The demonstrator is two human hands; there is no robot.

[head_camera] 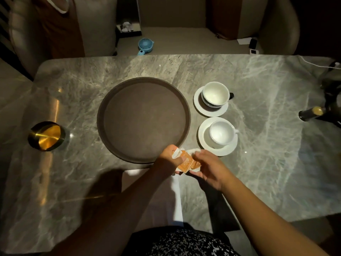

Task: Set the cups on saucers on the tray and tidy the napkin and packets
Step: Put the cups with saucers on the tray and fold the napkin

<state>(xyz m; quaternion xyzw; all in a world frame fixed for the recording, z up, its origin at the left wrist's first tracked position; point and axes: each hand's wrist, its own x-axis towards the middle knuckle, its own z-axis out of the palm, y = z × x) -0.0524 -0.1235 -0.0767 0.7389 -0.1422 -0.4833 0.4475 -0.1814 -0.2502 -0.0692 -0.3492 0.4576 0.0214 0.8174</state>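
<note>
Left hand (167,159) and right hand (208,167) pinch orange packets (186,163); print illegible.

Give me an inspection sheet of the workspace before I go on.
Surface: marble table, dimly lit.
Job's things: tray bare; far cup on far saucer and near cup on near saucer, both on the table right of the tray; packets in hand; pale sheet under the forearms, maybe the napkin.
Clutter: gold bowl at left; dark bottle at right.
Grips: left hand and right hand both hold the packets by the tray's near rim.
Cables: white cable at the far right corner.
Surroundings: chairs and a blue fan beyond the table.
</note>
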